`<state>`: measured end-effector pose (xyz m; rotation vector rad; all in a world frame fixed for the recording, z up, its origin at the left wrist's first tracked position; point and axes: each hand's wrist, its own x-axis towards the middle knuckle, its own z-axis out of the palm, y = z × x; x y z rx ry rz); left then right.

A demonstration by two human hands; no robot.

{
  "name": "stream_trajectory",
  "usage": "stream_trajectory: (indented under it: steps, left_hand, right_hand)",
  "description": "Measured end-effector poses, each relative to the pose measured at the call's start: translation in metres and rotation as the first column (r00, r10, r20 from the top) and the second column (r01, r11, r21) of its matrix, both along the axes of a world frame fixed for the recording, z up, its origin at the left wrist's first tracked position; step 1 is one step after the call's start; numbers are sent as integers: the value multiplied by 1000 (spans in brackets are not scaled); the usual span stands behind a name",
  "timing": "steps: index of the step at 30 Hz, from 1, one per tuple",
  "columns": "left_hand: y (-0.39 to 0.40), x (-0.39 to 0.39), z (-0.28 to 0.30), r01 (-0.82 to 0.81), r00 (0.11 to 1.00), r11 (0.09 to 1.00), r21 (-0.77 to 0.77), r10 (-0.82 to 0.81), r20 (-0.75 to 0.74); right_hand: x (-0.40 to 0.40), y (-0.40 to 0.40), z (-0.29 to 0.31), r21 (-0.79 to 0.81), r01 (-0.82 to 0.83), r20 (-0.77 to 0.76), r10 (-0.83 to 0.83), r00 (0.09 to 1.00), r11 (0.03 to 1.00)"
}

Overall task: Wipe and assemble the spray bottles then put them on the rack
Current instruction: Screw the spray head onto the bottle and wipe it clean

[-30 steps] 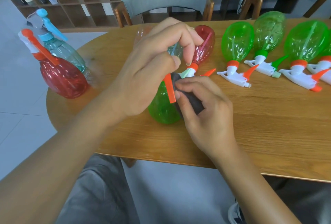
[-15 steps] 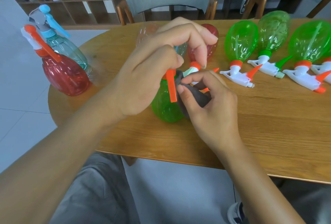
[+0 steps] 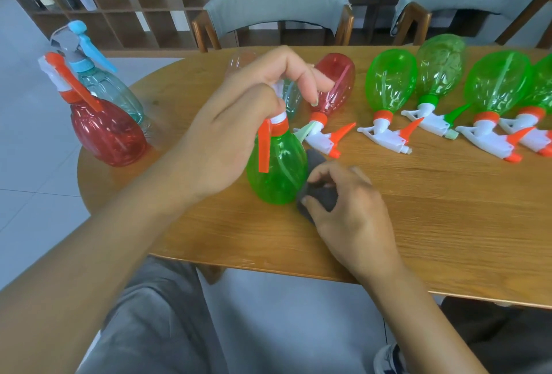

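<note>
A green spray bottle [image 3: 277, 170] with an orange trigger stands upright near the table's front edge. My left hand [image 3: 239, 122] grips its white spray head from above. My right hand [image 3: 343, 209] holds a dark grey cloth [image 3: 316, 191] against the bottle's lower right side. A red bottle [image 3: 107, 134] and a pale blue bottle [image 3: 110, 90] stand upright at the table's left end. Behind lie a red bottle [image 3: 334, 87] and several green bottles [image 3: 391, 81] on their sides, spray heads fitted.
The wooden table [image 3: 418, 224] has a rounded left end. Two grey-covered chairs [image 3: 277, 0] stand behind it. A dark wooden rack [image 3: 134, 0] with cubbies holding some bottles lines the back wall. My legs are under the table's front edge.
My right hand has moved the cloth down from the bottle's neck and trigger to its lower side. My left hand keeps its hold on the spray head.
</note>
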<state>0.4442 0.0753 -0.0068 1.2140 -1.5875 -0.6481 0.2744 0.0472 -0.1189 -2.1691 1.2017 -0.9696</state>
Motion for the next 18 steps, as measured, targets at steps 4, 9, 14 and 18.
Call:
stream_trajectory:
  steps: [4,9,14,18]
  left_hand:
    - [2,7,4,-15,1000,1000,8,15,15]
    - [4,12,12,-42,996,999,19,40,77]
    - [6,16,23,-111,969,993,44,99,225]
    - [4,15,34,-117,908,990,77,75,412]
  right_hand:
    - [0,-3,1,52,-5,-30,7,1000,999]
    - [3,-10,18,99,78,287,-104,952,992]
    - [15,-12,30,15,77,392,-76,917,997]
    - [21,-10,29,-119,94,362,-45,931,988]
